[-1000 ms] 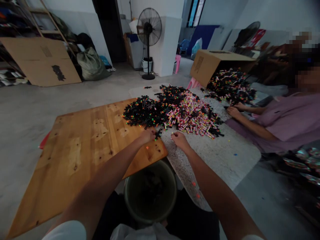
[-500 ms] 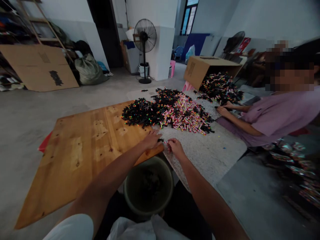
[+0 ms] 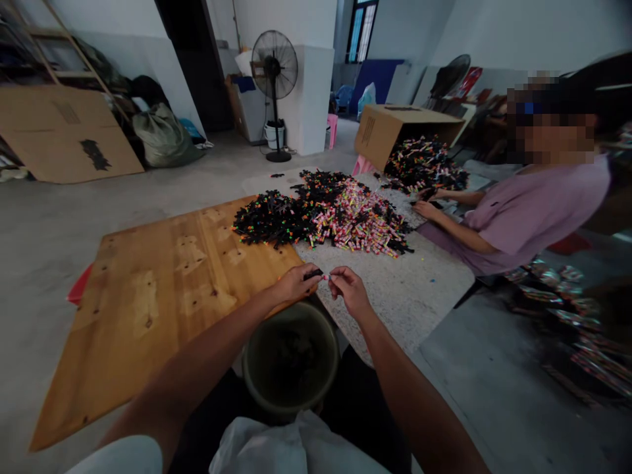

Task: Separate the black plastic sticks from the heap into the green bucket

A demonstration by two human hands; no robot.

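Observation:
Above the bucket's far rim, my left hand (image 3: pixel 294 283) is closed on a small black plastic piece (image 3: pixel 313 274) that points to the right. A tiny pink-and-white tube (image 3: pixel 324 277) shows at the end of that piece. Close beside it, my right hand (image 3: pixel 349 287) pinches with thumb and fingertips at the tube's end; its grip is too small to see clearly. Beyond both hands lies a heap of black pieces (image 3: pixel 269 220) with orange and green tips. It merges on the right with many pink-and-white tubed pieces (image 3: pixel 363 224).
A round bucket (image 3: pixel 247 375) with dark contents stands between my legs. The wooden board (image 3: pixel 162 276) lies left, the speckled table (image 3: pixel 409 296) right. At the right, a co-worker (image 3: pixel 538 204) handles pieces near a tipped cardboard box (image 3: pixel 378 135). A standing fan (image 3: pixel 274 66) is farther back.
My left hand has lifted off the board's edge and turned, bringing the black piece up to my right hand. The view has shifted slightly to the right.

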